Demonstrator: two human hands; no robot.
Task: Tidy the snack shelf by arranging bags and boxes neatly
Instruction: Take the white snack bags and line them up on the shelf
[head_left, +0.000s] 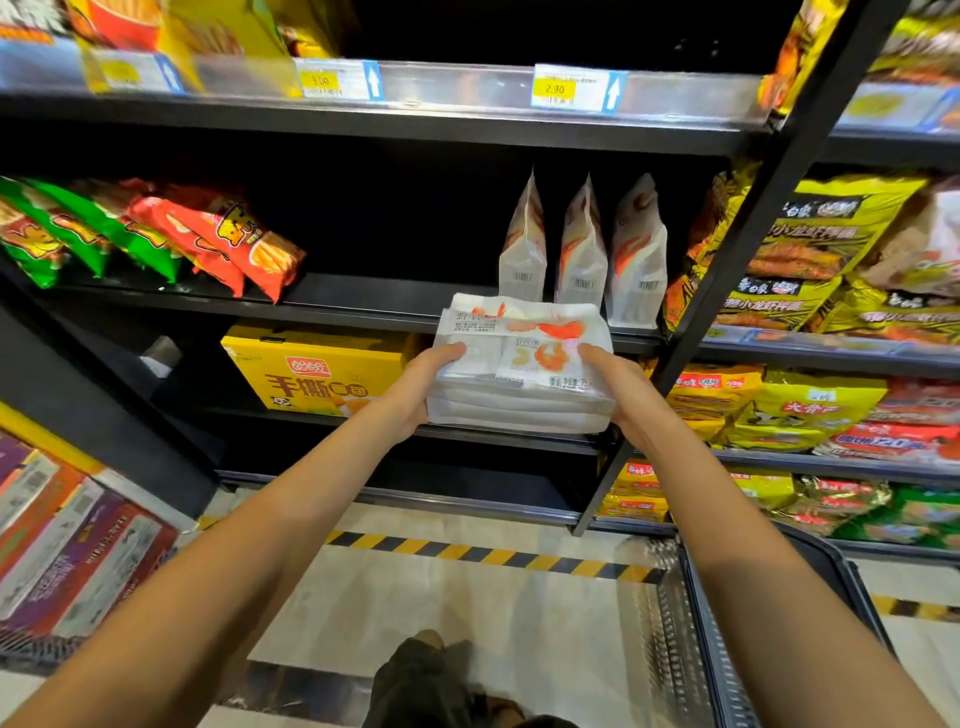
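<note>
Three white bags (582, 249) stand shelved at twelve o'clock; my left hand (415, 389) and right hand (618, 395) fingers pinch the remaining stack (519, 369), unplaced.

Floor (467, 608): pale tile, glossy. Hazard tape (493, 557): black and yellow stripes, running across the floor just before the base of the shelving. Shopping cart (737, 639): dark frame with wire mesh side, lower right, standing on the floor. Price labels (555, 89): yellow and white with blue arrow tabs, fixed along the upper rail; one reads 2.90. Shoe (431, 675): dark, at the bottom edge.
</note>
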